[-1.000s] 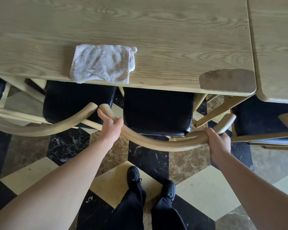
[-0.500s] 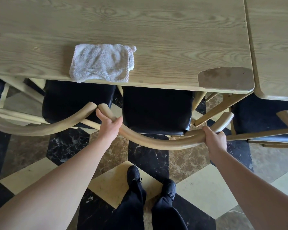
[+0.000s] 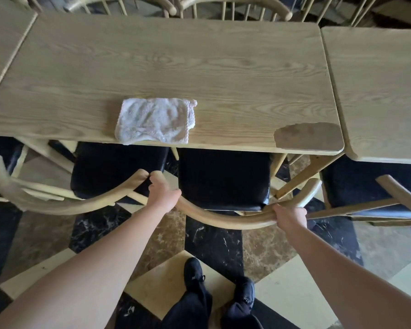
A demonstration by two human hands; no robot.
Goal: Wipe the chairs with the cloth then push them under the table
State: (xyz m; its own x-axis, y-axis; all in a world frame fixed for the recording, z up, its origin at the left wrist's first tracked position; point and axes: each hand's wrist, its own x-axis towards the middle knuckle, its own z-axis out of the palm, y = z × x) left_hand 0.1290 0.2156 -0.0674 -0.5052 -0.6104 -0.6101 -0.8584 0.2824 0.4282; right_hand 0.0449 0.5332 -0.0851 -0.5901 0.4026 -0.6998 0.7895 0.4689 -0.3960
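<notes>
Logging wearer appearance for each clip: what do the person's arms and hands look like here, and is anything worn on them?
Both forearms are bare, with no sleeves in view. The left hand and right hand show no gloves, rings, watch or wristband. Lower down are dark trousers and black shoes.

Checkered marble floor [image 3: 214, 236]: black, brown, cream tiles. Neighbouring wooden table [image 3: 380, 91] at right. Spindle-back chairs [image 3: 235, 5] beyond.

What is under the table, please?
Under the table two black chair seats show: one belongs to the chair that both hands grip, left hand, right hand; the other is beside it. The tabletop hides their front parts.
</notes>
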